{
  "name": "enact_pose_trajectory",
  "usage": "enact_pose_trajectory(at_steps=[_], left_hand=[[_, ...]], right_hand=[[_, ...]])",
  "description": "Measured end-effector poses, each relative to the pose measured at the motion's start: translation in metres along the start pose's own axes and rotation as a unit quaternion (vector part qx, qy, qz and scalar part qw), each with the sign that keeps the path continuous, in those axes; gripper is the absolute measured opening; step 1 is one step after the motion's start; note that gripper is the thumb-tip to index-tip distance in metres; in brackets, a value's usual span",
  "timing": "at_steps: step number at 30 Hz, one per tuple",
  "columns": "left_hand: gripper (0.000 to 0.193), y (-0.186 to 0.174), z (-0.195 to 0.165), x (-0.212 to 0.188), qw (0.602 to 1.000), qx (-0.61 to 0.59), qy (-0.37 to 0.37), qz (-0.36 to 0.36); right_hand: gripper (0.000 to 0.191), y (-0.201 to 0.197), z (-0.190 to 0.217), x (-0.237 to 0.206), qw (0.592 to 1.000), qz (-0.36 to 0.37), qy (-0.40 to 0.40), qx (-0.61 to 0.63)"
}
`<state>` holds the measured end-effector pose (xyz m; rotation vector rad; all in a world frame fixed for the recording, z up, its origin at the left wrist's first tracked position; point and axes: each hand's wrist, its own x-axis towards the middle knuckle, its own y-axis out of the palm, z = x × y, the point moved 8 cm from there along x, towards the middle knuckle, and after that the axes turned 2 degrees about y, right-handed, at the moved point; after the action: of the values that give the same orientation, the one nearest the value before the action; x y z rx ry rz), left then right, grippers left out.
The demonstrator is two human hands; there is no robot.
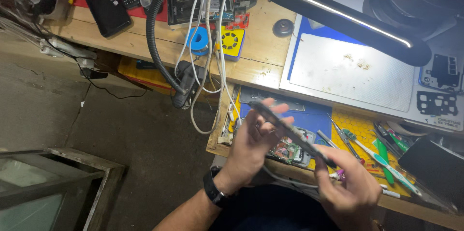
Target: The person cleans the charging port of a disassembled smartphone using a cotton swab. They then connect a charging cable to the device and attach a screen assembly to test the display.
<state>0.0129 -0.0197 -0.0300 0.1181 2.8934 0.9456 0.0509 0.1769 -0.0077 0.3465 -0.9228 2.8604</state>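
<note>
Left hand (251, 146): fingers curled around the upper end of a thin dark phone panel (290, 132), grip clamped on it. The panel slants edge-on above the worktop (251, 66). Right hand (345, 190): grip pinched on the lower end.

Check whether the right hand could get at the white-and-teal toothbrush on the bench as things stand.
Probably not at once: the right hand grips the thin dark panel with the left hand. The toothbrush lies uncovered just beside it.
</note>
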Motion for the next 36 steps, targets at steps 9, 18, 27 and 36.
enact_pose_trajectory(at_steps=[9,18,27,36], left_hand=[[0.043,-0.007,0.018,-0.018,0.992,-0.116,-0.055,-0.010],[0.043,0.000,0.031,-0.021,0.994,-0.091,-0.056,0.037],[0.044,0.000,0.032,-0.021,0.998,-0.021,-0.054,0.036],[0.045,0.002,0.033,-0.019,0.998,0.021,-0.056,0.031]], right_hand=[[0.047,0.012,0.090,0.001,0.950,0.075,-0.292,-0.079],[0.032,0.063,-0.005,0.068,0.876,0.249,0.265,0.316],[0.023,0.086,-0.007,0.067,0.847,0.289,0.267,0.357],[0.018,0.091,-0.018,0.060,0.834,0.265,0.270,0.401]])
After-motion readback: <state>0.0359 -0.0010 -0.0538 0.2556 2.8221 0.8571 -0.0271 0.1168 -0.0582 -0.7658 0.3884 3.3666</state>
